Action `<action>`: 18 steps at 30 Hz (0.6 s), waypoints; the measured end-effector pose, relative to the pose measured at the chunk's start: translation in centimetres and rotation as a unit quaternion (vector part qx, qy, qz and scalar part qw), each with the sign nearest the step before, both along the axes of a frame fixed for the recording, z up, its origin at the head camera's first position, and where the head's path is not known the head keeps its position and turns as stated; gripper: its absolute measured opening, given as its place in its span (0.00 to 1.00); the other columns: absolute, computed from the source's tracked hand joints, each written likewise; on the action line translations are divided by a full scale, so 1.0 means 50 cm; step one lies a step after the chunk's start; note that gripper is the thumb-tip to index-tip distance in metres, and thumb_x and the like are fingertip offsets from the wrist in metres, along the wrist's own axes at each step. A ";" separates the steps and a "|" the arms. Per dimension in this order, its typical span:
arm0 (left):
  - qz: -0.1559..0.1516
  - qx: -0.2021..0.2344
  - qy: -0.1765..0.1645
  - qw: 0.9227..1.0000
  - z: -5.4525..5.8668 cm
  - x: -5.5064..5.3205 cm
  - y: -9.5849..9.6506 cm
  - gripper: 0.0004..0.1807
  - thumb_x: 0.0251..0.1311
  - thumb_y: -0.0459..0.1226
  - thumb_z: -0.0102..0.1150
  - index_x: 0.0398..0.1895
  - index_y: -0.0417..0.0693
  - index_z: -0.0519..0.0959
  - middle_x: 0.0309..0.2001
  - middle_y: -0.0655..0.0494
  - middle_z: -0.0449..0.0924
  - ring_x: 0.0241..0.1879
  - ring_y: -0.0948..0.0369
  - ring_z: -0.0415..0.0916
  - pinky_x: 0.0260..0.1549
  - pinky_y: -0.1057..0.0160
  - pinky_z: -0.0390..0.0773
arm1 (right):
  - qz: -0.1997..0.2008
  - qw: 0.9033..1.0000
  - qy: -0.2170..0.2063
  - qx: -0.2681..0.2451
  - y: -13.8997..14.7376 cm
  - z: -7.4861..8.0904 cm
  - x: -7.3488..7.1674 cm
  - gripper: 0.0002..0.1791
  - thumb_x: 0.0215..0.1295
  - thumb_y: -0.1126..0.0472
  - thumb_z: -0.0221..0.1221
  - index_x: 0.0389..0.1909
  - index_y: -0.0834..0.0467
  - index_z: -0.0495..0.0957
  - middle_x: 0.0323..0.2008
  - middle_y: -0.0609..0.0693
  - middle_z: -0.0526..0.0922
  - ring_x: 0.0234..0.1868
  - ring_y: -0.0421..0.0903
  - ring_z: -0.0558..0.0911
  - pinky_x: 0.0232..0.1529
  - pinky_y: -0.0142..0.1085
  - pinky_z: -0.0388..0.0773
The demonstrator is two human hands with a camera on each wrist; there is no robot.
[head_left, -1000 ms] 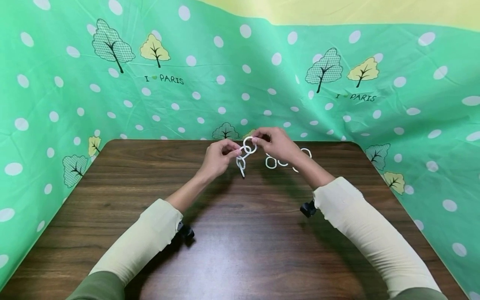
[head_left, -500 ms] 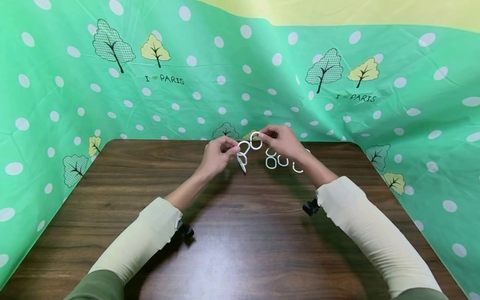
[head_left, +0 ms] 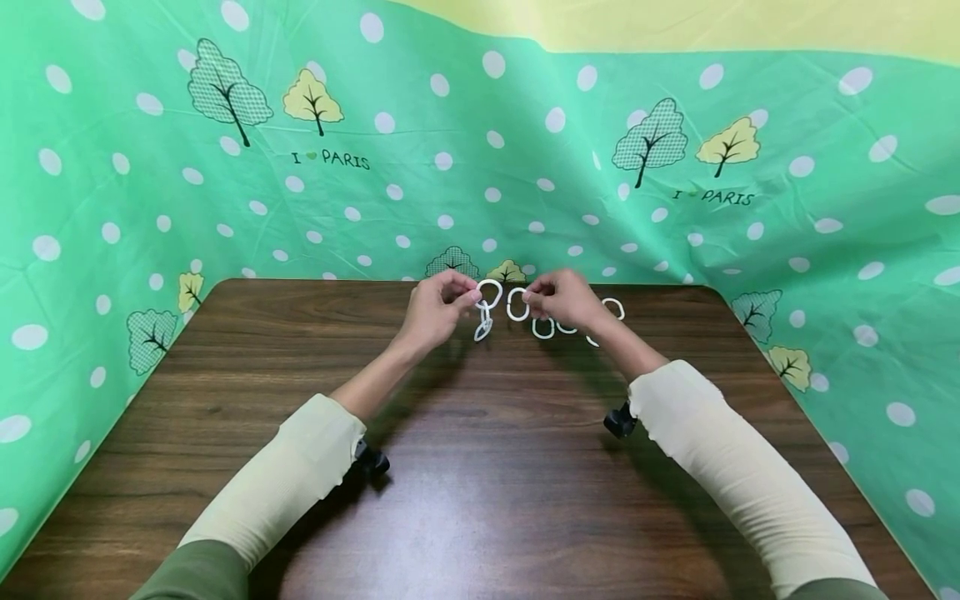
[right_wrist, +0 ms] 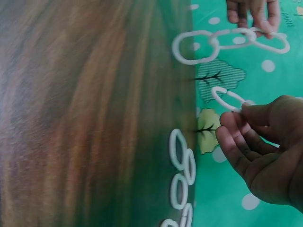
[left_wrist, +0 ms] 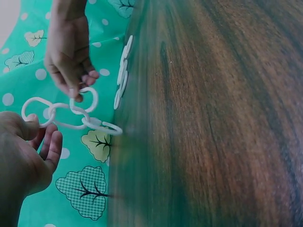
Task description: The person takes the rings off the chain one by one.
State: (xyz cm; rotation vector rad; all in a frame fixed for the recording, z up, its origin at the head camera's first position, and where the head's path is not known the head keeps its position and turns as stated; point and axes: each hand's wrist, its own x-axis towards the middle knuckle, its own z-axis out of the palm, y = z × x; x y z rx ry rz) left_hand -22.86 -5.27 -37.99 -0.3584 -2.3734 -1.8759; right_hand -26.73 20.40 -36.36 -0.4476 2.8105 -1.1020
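My left hand (head_left: 437, 315) pinches the top link of a short chain (head_left: 490, 282) of white plastic links, whose lower links dangle beneath the fingertips. A separate white link (head_left: 509, 306), oval with a small gap in its loop, is pinched between thumb and fingers of my right hand (head_left: 566, 298). It stands upright a little to the right of the chain, apart from it in the head view. The left wrist view shows the chain links (left_wrist: 66, 126) strung through one another. In the right wrist view the single link (right_wrist: 214, 94) sticks out past my thumb tip.
Several loose white links (right_wrist: 178, 130) lie near the far edge of the dark wooden table (head_left: 480, 500), partly behind my right hand. A green dotted cloth (head_left: 420, 125) with printed trees hangs behind and beside the table. Small black cameras (head_left: 619, 421) sit under both wrists.
The right hand's link overlapped the chain's upper link a second ago; it moved up and right, then lower, and now stands apart. The chain's links hang straighter below the left hand, which barely moved.
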 end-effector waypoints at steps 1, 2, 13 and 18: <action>-0.001 0.001 0.000 1.000 0.001 0.000 -0.001 0.07 0.76 0.32 0.71 0.52 0.38 0.87 0.48 0.38 0.93 0.50 0.33 0.90 0.54 0.39 0.91 | -0.004 1.000 -0.011 -0.001 0.000 -0.005 -0.001 0.14 0.84 0.61 0.64 0.49 0.69 0.90 0.35 0.62 0.93 0.37 0.57 0.91 0.39 0.37 0.86; -0.002 0.003 0.000 1.000 0.001 0.000 -0.001 0.08 0.76 0.32 0.71 0.52 0.38 0.87 0.48 0.37 0.93 0.51 0.32 0.89 0.54 0.38 0.91 | -0.007 1.000 -0.022 -0.003 0.000 -0.009 -0.001 0.14 0.84 0.61 0.64 0.50 0.71 0.90 0.35 0.62 0.93 0.39 0.59 0.92 0.41 0.39 0.89; -0.007 -0.004 0.010 1.000 0.000 -0.002 0.009 0.07 0.76 0.32 0.71 0.52 0.38 0.87 0.48 0.37 0.93 0.49 0.36 0.90 0.53 0.38 0.91 | -0.037 0.997 -0.066 0.021 0.010 -0.046 -0.002 0.13 0.83 0.60 0.67 0.51 0.68 0.91 0.29 0.53 0.93 0.28 0.38 0.89 0.38 0.36 0.91; -0.005 0.006 0.008 1.000 0.000 -0.001 0.006 0.07 0.76 0.32 0.71 0.51 0.38 0.87 0.49 0.34 0.92 0.48 0.40 0.91 0.54 0.37 0.91 | -0.031 0.997 -0.068 0.004 0.002 -0.052 -0.001 0.12 0.81 0.63 0.68 0.47 0.70 0.91 0.29 0.54 0.93 0.26 0.39 0.89 0.37 0.37 0.92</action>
